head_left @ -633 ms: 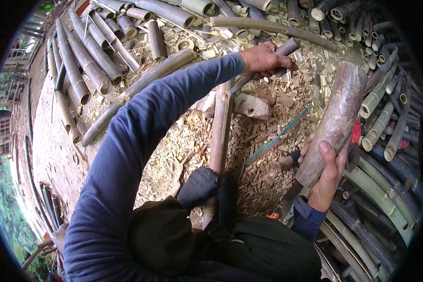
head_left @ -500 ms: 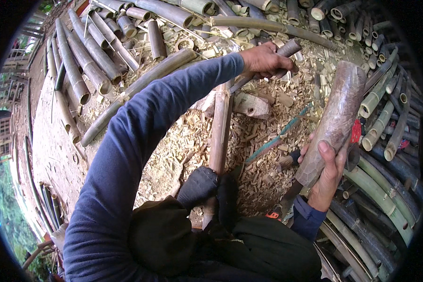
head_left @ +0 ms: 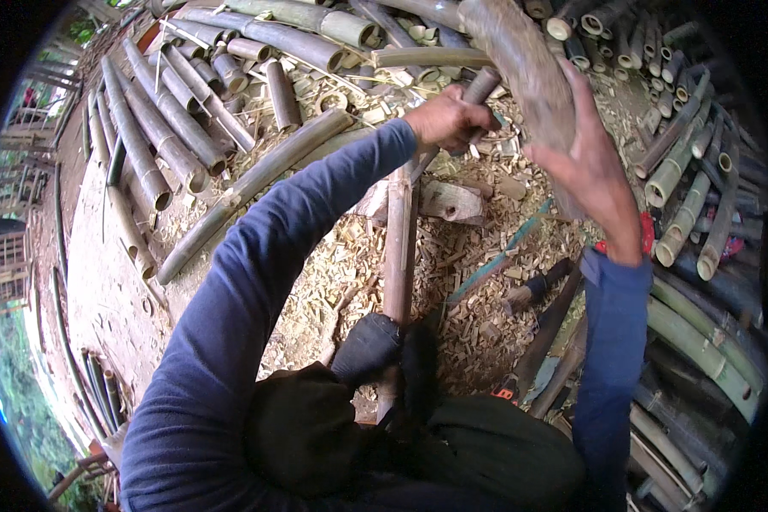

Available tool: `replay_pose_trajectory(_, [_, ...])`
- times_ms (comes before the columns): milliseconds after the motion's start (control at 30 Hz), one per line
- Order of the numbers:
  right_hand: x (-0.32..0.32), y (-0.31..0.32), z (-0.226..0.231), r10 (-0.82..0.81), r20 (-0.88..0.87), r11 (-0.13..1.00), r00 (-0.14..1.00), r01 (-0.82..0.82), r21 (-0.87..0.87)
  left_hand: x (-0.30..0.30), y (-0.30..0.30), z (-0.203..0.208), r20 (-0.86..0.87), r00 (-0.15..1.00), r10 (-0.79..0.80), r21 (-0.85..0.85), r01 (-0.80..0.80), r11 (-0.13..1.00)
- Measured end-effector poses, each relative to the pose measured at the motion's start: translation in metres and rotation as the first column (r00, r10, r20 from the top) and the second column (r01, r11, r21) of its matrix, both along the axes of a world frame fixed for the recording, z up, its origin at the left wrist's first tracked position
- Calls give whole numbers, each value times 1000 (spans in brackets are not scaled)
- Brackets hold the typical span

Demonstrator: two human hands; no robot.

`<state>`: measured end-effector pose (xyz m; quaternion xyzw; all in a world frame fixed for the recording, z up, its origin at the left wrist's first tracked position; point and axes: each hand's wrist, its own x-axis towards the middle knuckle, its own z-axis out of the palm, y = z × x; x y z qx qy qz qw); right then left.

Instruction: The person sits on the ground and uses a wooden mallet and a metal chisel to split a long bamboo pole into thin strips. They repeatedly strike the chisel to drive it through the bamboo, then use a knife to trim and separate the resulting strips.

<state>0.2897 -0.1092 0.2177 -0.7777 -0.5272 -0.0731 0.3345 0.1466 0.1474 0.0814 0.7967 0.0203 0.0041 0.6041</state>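
Note:
My left hand is closed round the thick round handle of a bladed tool. Its narrow blade slants down to the upper end of a split bamboo pole. That pole lies against a pale wooden block, and its near part is between my black-covered feet. My right hand grips a heavy wooden mallet, shaped like a thick log and smeared by motion. The mallet is raised to the right of the tool handle, apart from it as far as I can tell.
Bamboo chips cover the ground. Bamboo poles lie at the left, and more bamboo is stacked at the right. A teal strip and a saw with an orange part lie near my right leg.
My right hand has swung the mallet up and forward from low on the right. My left hand has moved slightly left with the bladed tool.

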Motion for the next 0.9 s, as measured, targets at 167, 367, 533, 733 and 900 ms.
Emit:
replay_pose_trajectory(167, [-21, 39, 35, 131, -465, 991, 876, -100, 92, 0, 21, -36, 236, 968, -90, 386, -9, 923])
replay_pose_trajectory(367, [39, 24, 6, -49, -234, 972, 971, 101, 214, 20, 14, -32, 357, 896, -266, 631, -21, 775])
replay_pose_trajectory(533, [-11, 27, -9, 105, -562, 984, 820, -166, -58, 17, 9, -36, 256, 946, -200, 493, 50, 868])
replay_pose_trajectory(733, [25, -4, 57, -57, -605, 924, 794, 272, 270, 31, -4, -19, -28, 988, -155, 271, 156, 950])
replay_pose_trajectory(900, [7, 17, -16, 110, -569, 986, 815, -19, 163, 36, 10, -51, 164, 976, -141, 530, 33, 847])
